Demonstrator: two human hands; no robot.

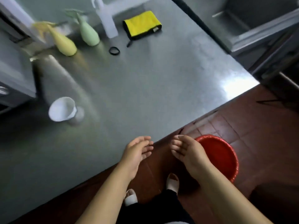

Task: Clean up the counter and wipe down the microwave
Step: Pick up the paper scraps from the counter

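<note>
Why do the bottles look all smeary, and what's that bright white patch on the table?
Head view: the yellow bottle, green bottle and white cup are streaked by motion blur, strongest at the left; the bright patch is light glaring off the metal counter near its corner; both hands look sharper; the wide lens slants the counter edges.
</note>
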